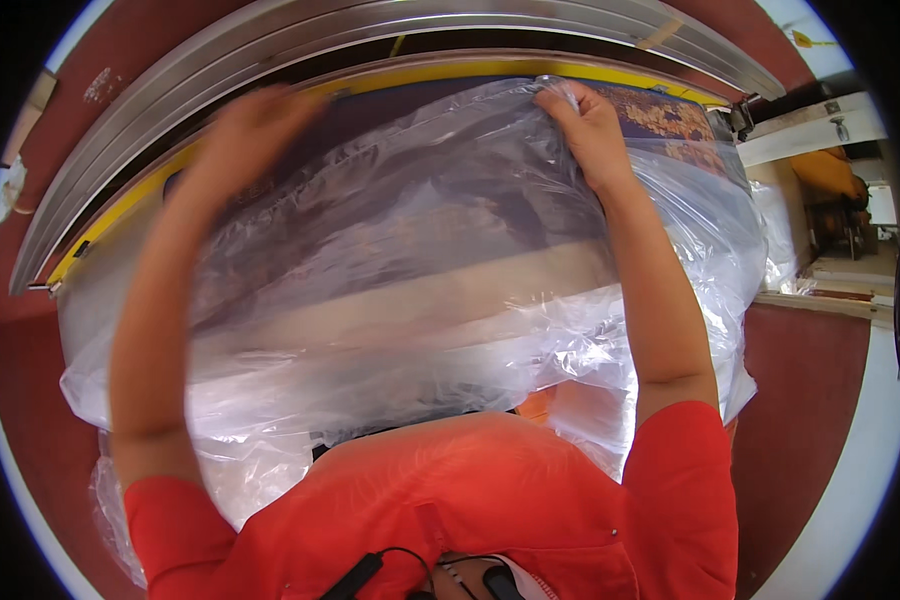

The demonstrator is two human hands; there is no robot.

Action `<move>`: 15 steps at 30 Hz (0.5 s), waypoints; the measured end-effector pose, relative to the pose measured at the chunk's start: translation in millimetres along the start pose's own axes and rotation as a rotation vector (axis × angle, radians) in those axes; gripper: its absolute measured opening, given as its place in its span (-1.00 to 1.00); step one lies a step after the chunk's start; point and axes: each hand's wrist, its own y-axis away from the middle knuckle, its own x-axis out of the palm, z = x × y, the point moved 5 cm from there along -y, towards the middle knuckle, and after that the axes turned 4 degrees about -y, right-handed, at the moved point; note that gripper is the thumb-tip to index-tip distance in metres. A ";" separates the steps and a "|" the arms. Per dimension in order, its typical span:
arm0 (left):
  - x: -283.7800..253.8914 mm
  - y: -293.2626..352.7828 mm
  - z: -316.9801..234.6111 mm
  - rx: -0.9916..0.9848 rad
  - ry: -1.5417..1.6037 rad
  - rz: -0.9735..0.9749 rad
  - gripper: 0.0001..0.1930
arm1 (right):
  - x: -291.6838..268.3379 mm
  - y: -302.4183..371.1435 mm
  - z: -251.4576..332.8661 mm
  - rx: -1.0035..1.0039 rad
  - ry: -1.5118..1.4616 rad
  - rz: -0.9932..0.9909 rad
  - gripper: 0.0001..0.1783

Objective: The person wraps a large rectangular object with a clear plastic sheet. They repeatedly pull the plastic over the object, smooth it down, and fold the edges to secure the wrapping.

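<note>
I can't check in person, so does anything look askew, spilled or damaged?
The crumpled, clear plastic sheet looks askew: its upper edge slants down leftward from the pinching bare right hand, leaving part of the dark, gold-patterned panel uncovered. No spill or obvious damage shows.

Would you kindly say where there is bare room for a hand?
Left hand and right hand flank a bare strip of dark surface, between yellow rail and plastic. Red floor shows right of the plastic. Plastic crowds the middle.
</note>
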 end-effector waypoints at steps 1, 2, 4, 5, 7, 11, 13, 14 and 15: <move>34.1 -23.1 -49.0 -0.022 0.087 0.123 -0.50 | 0.4 -0.5 2.4 -0.020 -0.010 0.007 -0.86; 63.7 -40.2 -74.2 0.114 0.210 0.026 -0.50 | 8.2 -1.1 8.1 -0.045 -0.024 0.029 -0.86; 116.9 -64.5 -96.5 0.014 0.691 0.078 -0.62 | 21.6 -0.3 14.1 -0.098 0.001 0.082 -0.86; 119.5 -64.9 -106.7 0.035 0.660 -0.086 -0.67 | 15.1 0.5 14.4 -0.124 0.043 0.086 -0.86; 119.2 -53.5 -96.7 -0.040 0.785 -0.124 -0.76 | 15.3 7.0 16.8 -0.145 0.207 0.161 -0.85; 39.7 39.0 -7.7 -0.080 0.698 0.169 -0.87 | 22.9 32.5 25.0 -0.246 0.693 0.330 -0.81; -24.7 119.4 98.7 -0.247 0.664 -0.034 -0.91 | 49.4 48.3 35.3 -0.387 0.795 0.399 -0.79; -63.6 168.4 156.7 -0.456 0.534 -0.082 -0.91 | 62.3 59.1 41.7 -0.365 0.793 0.441 -0.80; -101.6 227.1 199.7 -0.601 0.470 -0.245 -0.88 | 72.6 71.3 47.6 -0.348 0.785 0.494 -0.80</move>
